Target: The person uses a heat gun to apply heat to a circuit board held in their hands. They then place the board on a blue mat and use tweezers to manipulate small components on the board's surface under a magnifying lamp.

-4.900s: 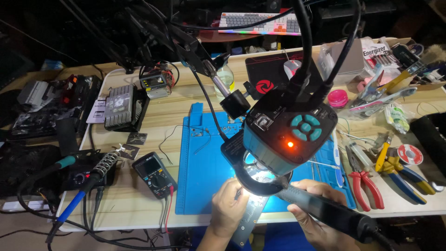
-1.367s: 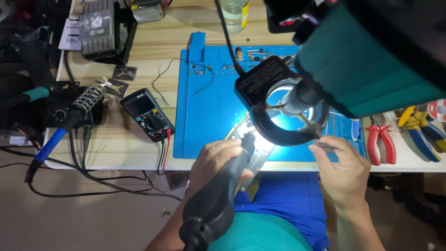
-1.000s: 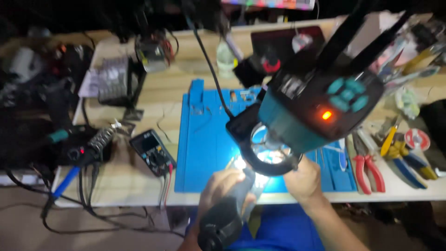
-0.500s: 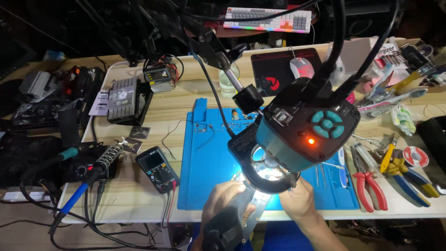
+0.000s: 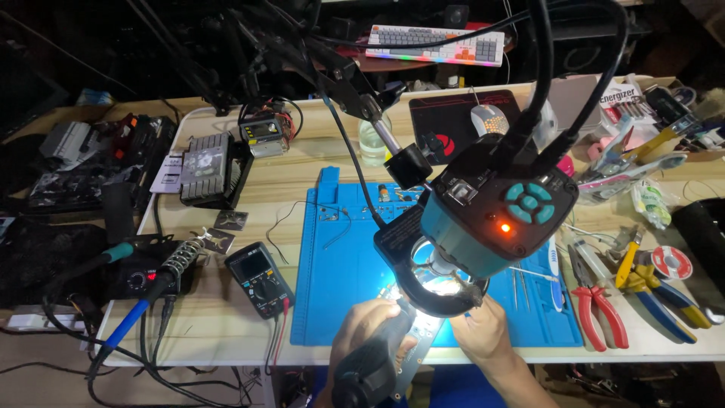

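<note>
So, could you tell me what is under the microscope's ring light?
Under the ring light lies a brightly lit board on the blue mat, between the left hand and right hand. The microscope head covers the rest.

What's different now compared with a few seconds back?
About five seconds ago the black handheld tool was in the right hand; now the left hand grips it under the ring light, and the right hand rests beside the light. The camera view swung about meanwhile. The blue mat, multimeter and pliers stayed put.
</note>
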